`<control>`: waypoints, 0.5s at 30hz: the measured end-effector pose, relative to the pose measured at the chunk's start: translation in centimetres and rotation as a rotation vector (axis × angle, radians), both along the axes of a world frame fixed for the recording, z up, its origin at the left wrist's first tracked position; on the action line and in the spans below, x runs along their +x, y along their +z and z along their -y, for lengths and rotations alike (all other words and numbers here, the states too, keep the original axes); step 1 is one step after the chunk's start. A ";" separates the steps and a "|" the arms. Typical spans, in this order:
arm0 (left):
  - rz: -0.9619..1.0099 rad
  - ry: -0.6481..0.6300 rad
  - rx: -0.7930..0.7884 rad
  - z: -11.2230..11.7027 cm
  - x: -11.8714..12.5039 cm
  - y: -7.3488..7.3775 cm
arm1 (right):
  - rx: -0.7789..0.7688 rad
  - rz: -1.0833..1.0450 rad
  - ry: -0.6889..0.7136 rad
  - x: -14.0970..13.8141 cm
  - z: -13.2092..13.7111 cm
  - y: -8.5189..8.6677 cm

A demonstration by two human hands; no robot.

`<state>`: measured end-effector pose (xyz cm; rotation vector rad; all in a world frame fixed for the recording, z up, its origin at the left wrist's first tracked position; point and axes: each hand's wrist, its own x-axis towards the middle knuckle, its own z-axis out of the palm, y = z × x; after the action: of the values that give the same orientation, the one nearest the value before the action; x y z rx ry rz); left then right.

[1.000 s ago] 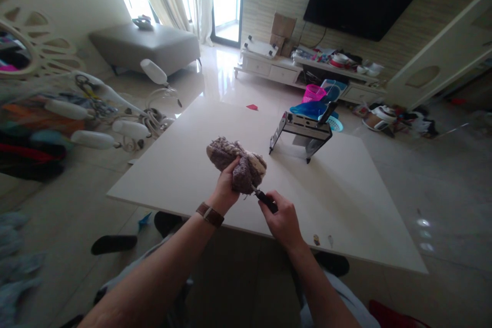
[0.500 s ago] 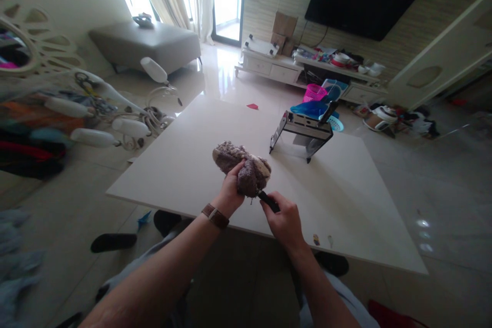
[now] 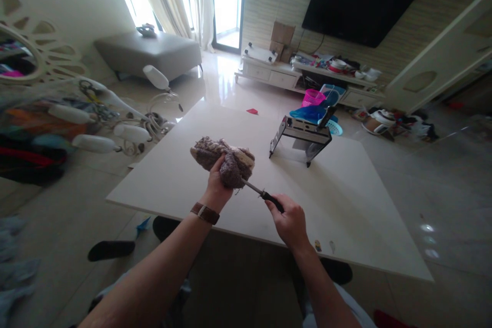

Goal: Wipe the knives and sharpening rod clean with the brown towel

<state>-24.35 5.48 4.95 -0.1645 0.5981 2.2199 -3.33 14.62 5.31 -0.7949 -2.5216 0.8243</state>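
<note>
A fluffy grey-brown and cream cloth (image 3: 240, 156) is bunched up above the white table (image 3: 180, 184). My left hand (image 3: 217, 184), with a brown watch strap at the wrist, is closed around it. My right hand (image 3: 290, 218) grips the black handle of a sharpening steel (image 3: 253, 187). Its thin grey shaft runs up and left into the cloth, which hides the tip. Farther back on the table stands a knife block (image 3: 303, 128) with a slotted top and open frame. One black handle (image 3: 326, 118) sticks up from its right end.
A small red piece (image 3: 252, 111) lies by the table's far edge. Two small stickers or marks (image 3: 318, 245) show near the front edge. Beyond the table are a pink basket (image 3: 313, 97) and a low TV cabinet (image 3: 282, 79). A white lamp with several shades (image 3: 132, 133) lies left.
The cloth and my left hand have moved left, away from my right hand. More of the steel's grey shaft now shows between cloth and handle.
</note>
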 end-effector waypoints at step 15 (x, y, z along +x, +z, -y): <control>0.111 -0.065 -0.094 -1.8 5.2 -0.6 | -0.016 0.018 -0.037 -1.0 1.2 0.4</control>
<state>-19.19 7.26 4.39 -0.3110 0.6380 2.1060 -4.29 13.37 5.71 -0.8547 -2.5115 0.8291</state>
